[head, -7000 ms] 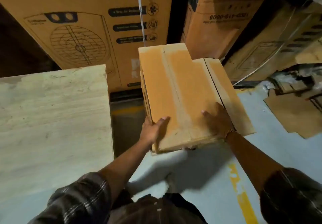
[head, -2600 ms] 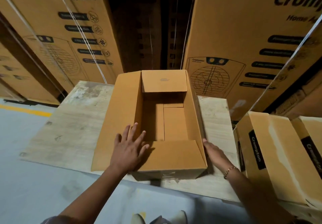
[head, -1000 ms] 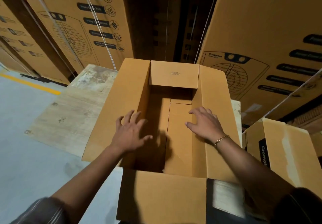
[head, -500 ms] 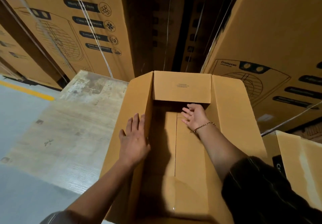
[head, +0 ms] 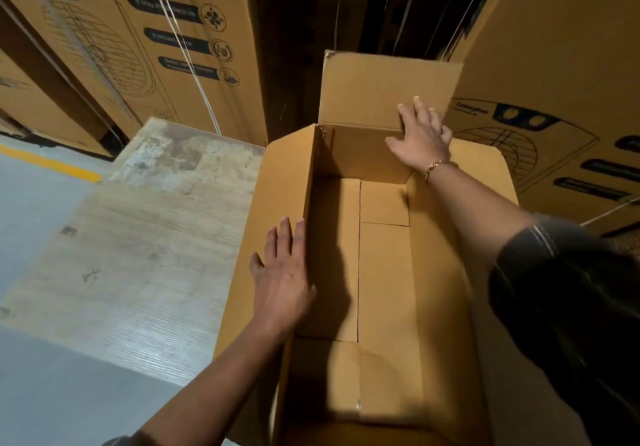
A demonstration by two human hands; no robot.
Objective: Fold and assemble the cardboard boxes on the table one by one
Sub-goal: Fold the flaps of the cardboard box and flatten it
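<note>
An open brown cardboard box (head: 384, 272) stands upright on the pale wooden table (head: 145, 244), its bottom flaps folded flat inside. All its top flaps stick out or up. My left hand (head: 282, 275) lies flat with straight fingers on the left top flap, at the fold by the box's inner wall. My right hand (head: 420, 137) reaches to the far end, with spread fingers pressing against the far top flap (head: 367, 90), which stands upright.
Tall printed appliance cartons (head: 145, 29) stand close behind the table on the left and on the right (head: 554, 74), with a dark gap between them. Grey floor with a yellow line (head: 48, 165) lies to the left.
My right hand has risen from inside the box to its far top flap, which now stands more upright. My left hand stays flat on the left flap.
</note>
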